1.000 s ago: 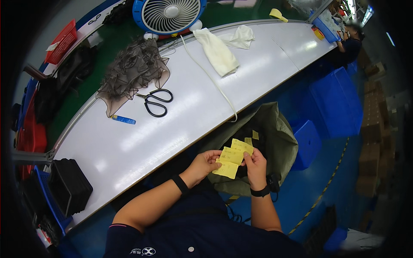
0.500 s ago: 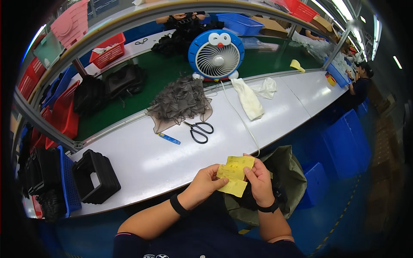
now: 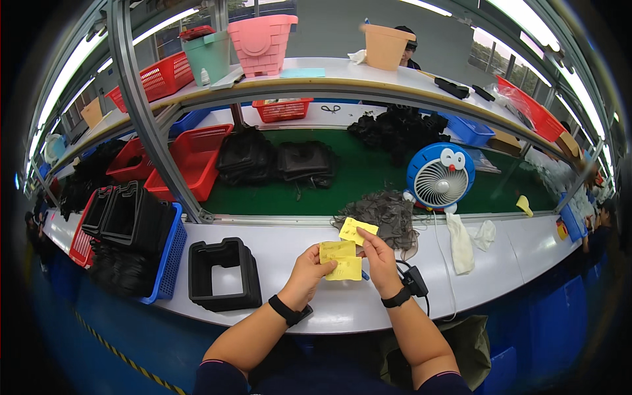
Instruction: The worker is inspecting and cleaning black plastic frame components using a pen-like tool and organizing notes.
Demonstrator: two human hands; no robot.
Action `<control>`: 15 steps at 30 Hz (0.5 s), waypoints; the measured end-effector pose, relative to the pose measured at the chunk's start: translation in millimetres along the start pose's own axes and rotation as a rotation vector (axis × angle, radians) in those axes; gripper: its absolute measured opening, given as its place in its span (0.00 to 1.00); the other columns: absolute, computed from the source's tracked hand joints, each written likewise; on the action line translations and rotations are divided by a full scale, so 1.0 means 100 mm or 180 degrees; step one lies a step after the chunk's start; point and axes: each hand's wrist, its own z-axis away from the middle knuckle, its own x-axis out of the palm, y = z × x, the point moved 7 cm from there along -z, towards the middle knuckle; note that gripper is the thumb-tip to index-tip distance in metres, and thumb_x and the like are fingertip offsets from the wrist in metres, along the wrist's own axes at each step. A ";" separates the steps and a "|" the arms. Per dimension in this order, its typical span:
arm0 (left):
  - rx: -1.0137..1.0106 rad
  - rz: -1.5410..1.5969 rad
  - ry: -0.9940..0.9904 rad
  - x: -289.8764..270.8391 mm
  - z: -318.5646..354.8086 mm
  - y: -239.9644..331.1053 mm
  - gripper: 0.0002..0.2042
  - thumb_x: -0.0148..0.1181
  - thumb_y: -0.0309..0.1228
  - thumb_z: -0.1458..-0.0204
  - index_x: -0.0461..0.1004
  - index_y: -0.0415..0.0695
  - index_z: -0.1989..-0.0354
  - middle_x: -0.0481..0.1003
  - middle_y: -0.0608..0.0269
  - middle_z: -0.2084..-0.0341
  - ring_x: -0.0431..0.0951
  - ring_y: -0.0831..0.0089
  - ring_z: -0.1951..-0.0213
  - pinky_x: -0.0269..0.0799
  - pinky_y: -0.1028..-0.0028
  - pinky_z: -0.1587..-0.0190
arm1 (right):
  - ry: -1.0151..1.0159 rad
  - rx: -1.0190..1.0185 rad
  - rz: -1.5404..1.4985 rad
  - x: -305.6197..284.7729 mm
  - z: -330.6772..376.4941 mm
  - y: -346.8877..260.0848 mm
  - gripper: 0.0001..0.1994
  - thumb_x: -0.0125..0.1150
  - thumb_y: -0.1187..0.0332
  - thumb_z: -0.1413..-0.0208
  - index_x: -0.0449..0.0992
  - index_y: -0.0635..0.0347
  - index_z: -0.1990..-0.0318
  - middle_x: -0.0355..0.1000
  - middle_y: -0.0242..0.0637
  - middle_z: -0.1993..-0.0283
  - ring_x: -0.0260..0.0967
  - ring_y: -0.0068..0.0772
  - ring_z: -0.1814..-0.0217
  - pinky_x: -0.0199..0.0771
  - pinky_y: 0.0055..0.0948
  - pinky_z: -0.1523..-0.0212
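Observation:
Above the front of the white worktop, my left hand (image 3: pixel 306 273) pinches yellow paper slips (image 3: pixel 345 270) with pencil-like marks on them. My right hand (image 3: pixel 379 263) grips the upper yellow slip (image 3: pixel 355 230), which sits higher and tilted. Whether the pieces are joined by folds or separate, I cannot make out. Just beyond the hands lies a heap of dark grey sheer ruffled fabric (image 3: pixel 385 217). A blue pen-like item (image 3: pixel 365 275) shows partly beside my right hand. A black boxy item with a cord (image 3: pixel 414 281) is near my right wrist.
Stacked black frames (image 3: pixel 224 275) stand at left, beside a blue basket (image 3: pixel 172 253) of black parts. A blue fan (image 3: pixel 441 176) stands beyond the fabric, with white cloth (image 3: pixel 460 243) to its right. A shelf (image 3: pixel 316 85) with buckets spans overhead; an olive bag (image 3: pixel 471 345) hangs below right.
My view has swung up and left, bringing the shelf and left-hand baskets in. The upper slip has been spread away from the lower ones by my right hand.

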 end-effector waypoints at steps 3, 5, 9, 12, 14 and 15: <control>0.0108 0.0223 0.0195 -0.12 -0.03 -0.03 0.19 0.56 0.15 0.44 0.67 0.34 0.43 0.77 0.55 0.52 0.79 0.72 0.51 0.75 0.74 0.46 | -0.0082 -0.0063 -0.0624 0.30 -0.09 -0.08 0.27 0.56 0.77 0.37 0.60 0.65 0.30 0.71 0.41 0.42 0.73 0.22 0.50 0.75 0.22 0.50; 0.0129 0.0291 0.0200 -0.16 -0.07 -0.06 0.19 0.56 0.16 0.43 0.66 0.34 0.43 0.76 0.55 0.51 0.79 0.72 0.51 0.75 0.74 0.46 | -0.0328 0.0197 -0.0450 0.35 -0.19 0.06 0.35 0.61 0.79 0.40 0.54 0.64 0.27 0.67 0.43 0.37 0.71 0.25 0.46 0.74 0.25 0.45; 0.0173 0.0556 0.0251 -0.24 -0.19 -0.04 0.21 0.56 0.16 0.43 0.63 0.33 0.41 0.75 0.54 0.50 0.77 0.72 0.49 0.74 0.74 0.45 | -0.0513 -0.0184 -0.0098 0.44 -0.34 0.07 0.37 0.62 0.83 0.43 0.53 0.64 0.27 0.63 0.46 0.34 0.70 0.26 0.42 0.74 0.25 0.45; 0.0239 0.0686 0.0320 -0.31 -0.24 -0.06 0.23 0.55 0.16 0.43 0.61 0.33 0.39 0.74 0.54 0.49 0.77 0.72 0.48 0.74 0.74 0.44 | -0.0566 0.0348 -0.0736 0.49 -0.42 0.11 0.36 0.57 0.86 0.42 0.52 0.66 0.27 0.63 0.45 0.34 0.67 0.30 0.38 0.69 0.28 0.38; 0.0276 0.0793 0.0342 -0.33 -0.28 -0.07 0.23 0.55 0.16 0.43 0.60 0.33 0.38 0.74 0.54 0.49 0.76 0.72 0.48 0.73 0.73 0.43 | -0.0586 0.0420 -0.0685 0.47 -0.49 0.15 0.35 0.57 0.85 0.42 0.53 0.66 0.27 0.64 0.45 0.35 0.67 0.29 0.38 0.69 0.27 0.38; 0.0298 0.0809 0.0353 -0.34 -0.30 -0.06 0.24 0.55 0.16 0.43 0.59 0.33 0.37 0.73 0.53 0.47 0.76 0.71 0.48 0.73 0.73 0.43 | -0.0607 0.0447 -0.0641 0.46 -0.53 0.17 0.34 0.56 0.85 0.41 0.54 0.67 0.28 0.65 0.44 0.35 0.67 0.29 0.38 0.69 0.26 0.38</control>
